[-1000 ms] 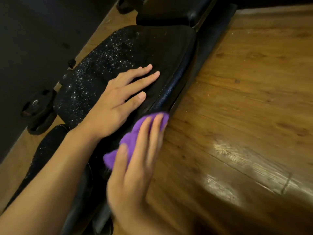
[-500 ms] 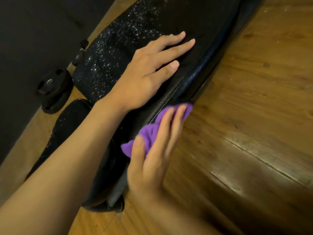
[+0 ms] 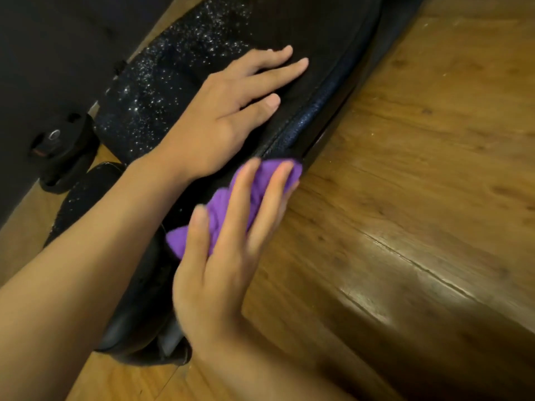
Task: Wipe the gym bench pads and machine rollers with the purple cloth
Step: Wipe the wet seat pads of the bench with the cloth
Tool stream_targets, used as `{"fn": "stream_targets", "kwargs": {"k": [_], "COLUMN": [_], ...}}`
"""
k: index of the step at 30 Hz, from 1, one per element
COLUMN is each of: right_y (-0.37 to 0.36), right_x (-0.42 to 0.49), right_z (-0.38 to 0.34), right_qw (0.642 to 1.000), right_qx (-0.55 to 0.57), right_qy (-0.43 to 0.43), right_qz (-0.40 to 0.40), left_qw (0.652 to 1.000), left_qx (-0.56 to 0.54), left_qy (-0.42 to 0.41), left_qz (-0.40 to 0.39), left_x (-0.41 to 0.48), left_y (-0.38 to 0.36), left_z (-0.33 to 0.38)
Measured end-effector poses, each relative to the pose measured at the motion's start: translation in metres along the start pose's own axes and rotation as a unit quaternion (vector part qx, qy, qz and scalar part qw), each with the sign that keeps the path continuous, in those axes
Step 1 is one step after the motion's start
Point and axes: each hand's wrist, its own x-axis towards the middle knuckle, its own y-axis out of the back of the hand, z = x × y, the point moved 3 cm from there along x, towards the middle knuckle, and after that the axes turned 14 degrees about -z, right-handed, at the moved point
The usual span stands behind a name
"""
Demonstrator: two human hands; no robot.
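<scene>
Far left: weight plate (image 3: 65, 151) on the floor beside the bench, not involved; it sits a little farther behind the hands than it did a second ago.

Bench pad (image 3: 173, 82): black, glittering on its left half, duller under and beyond the hand; its far end, in view one second ago, now lies outside the frame, so the view has shifted up along the bench.

Left hand (image 3: 225, 117): flat on top of the pad, fingers straight and slightly spread, thumb toward the seam; posture unchanged across all three frames; it holds nothing and reads as a brace.

Purple cloth (image 3: 221, 206): bunched against the right side wall of the pad, just below the piped edge; its tip stays just under the left thumb, as before, so the two hands travel as a pair.

Right hand (image 3: 220, 273): fingers long and nearly straight, pressing the cloth onto the pad's side; thumb lies along the cloth's lower fold; no pinch visible.

Wooden floor (image 3: 419, 169): bare boards with glare, right of the bench.

Judgement: change is small, a short advance along the side edge; the side-wall pass is under way and unfinished; no rollers in view, so much of the task likely remains.
</scene>
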Motion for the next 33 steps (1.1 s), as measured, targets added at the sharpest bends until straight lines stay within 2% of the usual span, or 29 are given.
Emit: {"fn": "stream_targets", "kwargs": {"k": [3,6,8,10,13,16,18,20,24,27,30,33], "right_y": [0.022,0.042,0.035,0.029,0.031,0.056,0.073,0.083,0.052,0.033,0.056,0.084], "right_x": [0.058,0.119,0.103,0.058,0.038,0.128,0.199,0.23,0.129,0.078,0.14,0.248], "right_z": [0.016,0.033,0.029,0.021,0.02,0.037,0.056,0.058,0.034,0.019,0.031,0.061], "right_qw": [0.999,0.994,0.99,0.991,0.99,0.994,0.985,0.978,0.99,0.994,0.99,0.984], "right_qx": [0.017,0.055,0.085,0.092,0.13,0.063,0.065,0.082,0.069,0.042,0.066,0.059], "right_qy": [-0.007,-0.067,-0.093,-0.075,-0.058,-0.093,-0.159,-0.187,-0.117,-0.102,-0.123,-0.163], "right_qz": [0.041,0.068,0.061,0.058,-0.005,0.015,-0.019,-0.032,0.041,0.015,-0.026,-0.029], "left_qw": [1.0,1.0,1.0,1.0,1.0,1.0,0.999,0.999,0.998,0.997,0.997,0.997], "left_qx": [-0.014,-0.026,-0.022,-0.027,-0.019,-0.019,-0.012,-0.006,-0.018,-0.052,-0.065,-0.065], "left_qy": [0.001,0.009,0.017,0.016,0.01,0.025,0.037,0.04,0.054,0.05,0.043,0.042], "left_qz": [-0.001,-0.005,0.0,0.006,0.005,0.004,0.012,0.02,0.02,0.007,-0.003,0.001], "left_x": [0.002,-0.001,-0.008,-0.013,-0.007,-0.001,-0.004,-0.006,-0.008,-0.005,0.002,0.003], "left_y": [-0.001,-0.002,-0.004,-0.005,-0.002,0.0,0.0,-0.001,-0.001,0.008,0.004,-0.002], "left_z": [0.003,0.004,0.001,0.001,0.007,0.013,0.016,0.019,0.021,0.017,0.02,0.02]}}
